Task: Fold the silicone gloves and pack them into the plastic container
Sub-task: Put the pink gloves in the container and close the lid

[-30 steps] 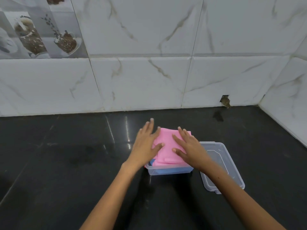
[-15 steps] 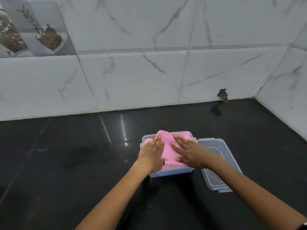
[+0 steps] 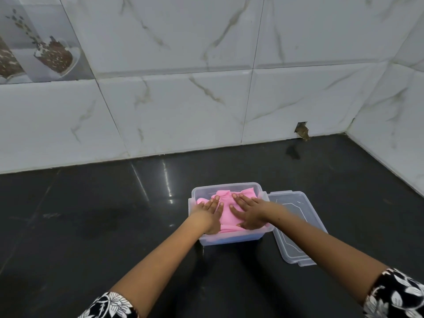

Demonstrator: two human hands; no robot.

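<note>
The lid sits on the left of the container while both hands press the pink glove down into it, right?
Not quite. The head view shows the lid on the right of the container. The rest holds: left hand and right hand press the pink glove down into it.

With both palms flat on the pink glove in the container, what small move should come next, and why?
Probably lift the right hand and reach for the clear lid beside the plastic container. The pink glove already sits below the rim under both palms, left hand included, and the lid lies off.
</note>
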